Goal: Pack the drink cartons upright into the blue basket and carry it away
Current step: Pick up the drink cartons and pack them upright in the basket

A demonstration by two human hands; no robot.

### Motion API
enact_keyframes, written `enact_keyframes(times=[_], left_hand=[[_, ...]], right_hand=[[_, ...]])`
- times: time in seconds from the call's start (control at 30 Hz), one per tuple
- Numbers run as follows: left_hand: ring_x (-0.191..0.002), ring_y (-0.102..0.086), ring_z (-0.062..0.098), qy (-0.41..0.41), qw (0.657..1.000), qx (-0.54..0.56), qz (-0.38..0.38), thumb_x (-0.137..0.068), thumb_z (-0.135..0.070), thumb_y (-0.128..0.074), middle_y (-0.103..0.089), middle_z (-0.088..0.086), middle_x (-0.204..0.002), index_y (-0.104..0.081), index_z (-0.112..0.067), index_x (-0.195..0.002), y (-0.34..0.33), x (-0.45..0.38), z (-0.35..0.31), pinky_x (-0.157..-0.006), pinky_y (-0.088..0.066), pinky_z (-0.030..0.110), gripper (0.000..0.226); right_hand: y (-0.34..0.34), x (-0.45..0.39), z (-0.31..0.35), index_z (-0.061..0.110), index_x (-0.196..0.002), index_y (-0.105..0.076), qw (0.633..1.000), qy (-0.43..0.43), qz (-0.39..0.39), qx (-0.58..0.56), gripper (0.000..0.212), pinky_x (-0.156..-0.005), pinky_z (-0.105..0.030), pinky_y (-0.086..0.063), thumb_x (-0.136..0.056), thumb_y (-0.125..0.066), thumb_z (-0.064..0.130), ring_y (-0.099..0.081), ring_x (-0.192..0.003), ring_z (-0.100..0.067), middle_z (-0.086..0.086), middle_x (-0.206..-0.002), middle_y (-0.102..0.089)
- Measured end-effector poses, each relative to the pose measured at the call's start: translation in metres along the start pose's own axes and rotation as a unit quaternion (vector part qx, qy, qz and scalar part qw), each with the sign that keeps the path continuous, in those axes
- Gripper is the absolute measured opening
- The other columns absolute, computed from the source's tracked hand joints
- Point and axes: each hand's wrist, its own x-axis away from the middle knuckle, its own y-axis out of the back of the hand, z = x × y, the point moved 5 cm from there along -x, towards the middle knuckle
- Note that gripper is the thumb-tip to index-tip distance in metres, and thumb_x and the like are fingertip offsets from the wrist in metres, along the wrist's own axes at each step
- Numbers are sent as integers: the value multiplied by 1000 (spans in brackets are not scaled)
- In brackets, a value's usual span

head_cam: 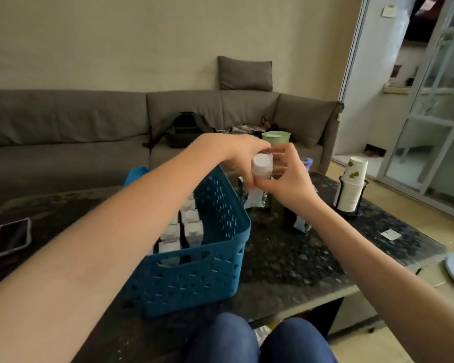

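Both hands are up over the far side of the worktop [286, 260], a dark speckled stone-look slab, low and glossy. The left hand [237, 155] and the right hand [286, 174] both grip one drink carton [260, 179], fingers curled round its top by the white cap, just beyond the far right corner of the blue basket [194, 273]. It looks lifted off the surface, though the blur makes that hard to call. The basket sits near the front edge with several cartons [186, 231] standing upright inside, white tops showing. Another carton [298, 221] stands on the stone to the right of the basket, below the right wrist.

Off to the left lies a phone [11, 238] in a pale case. On the right, a stack of paper cups [351, 184] sits in a black wire holder, and a small white card [390, 235] lies flat near that corner. Behind the worktop runs a long grey sofa [68, 132] against a cream wall, with a black bag [184, 132] on the seat, a loose grey cushion [244, 73] on top of the backrest, and a green tub [275, 137] peeking above the hands. Glass-panelled doors [435, 121] stand at the right, over pale floor tiles.
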Motion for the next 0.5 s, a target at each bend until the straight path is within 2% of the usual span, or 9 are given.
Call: enact_keyframes(times=[0.17, 0.27, 0.37, 0.5], left_hand=[[-104, -55, 15, 46, 996, 24, -70, -58, -35, -88, -57, -8, -111, -53, -25, -112, 3, 53, 44, -88, -46, 34, 66], [-102, -55, 15, 53, 988, 76, -121, -62, -32, -86, -57, -7, -109, -55, -26, -114, 6, 75, 58, -86, -46, 33, 60], [-99, -55, 12, 71, 990, 83, -94, -62, -39, -85, -60, -7, -108, -60, -23, -117, 7, 92, 71, -86, -46, 31, 63], [-81, -57, 17, 111, 993, 37, -7, -60, -54, -82, -64, -4, -91, -65, -19, -102, -33, 101, 94, -68, -44, 29, 57]], right_hand=[[-38, -3, 37, 21, -126, -54, 985, 82, 70, 134, 66, -85, -30, -48, -67, -83, 24, -58, -108, -17, 0, -120, -63], [-47, -6, 51, 21, -120, -55, 989, 83, 68, 102, 60, -82, -30, -50, -68, -83, 27, -59, -101, -16, 3, -112, -62], [-65, -11, 53, 21, -116, -54, 989, 39, 119, 81, 62, -78, -28, -51, -65, -85, 33, -59, -96, -13, 7, -108, -59], [-105, -2, 42, 18, -119, -55, 951, 24, 256, 171, 65, -80, -28, -49, -65, -84, 35, -57, -100, -15, 7, -107, -57]])
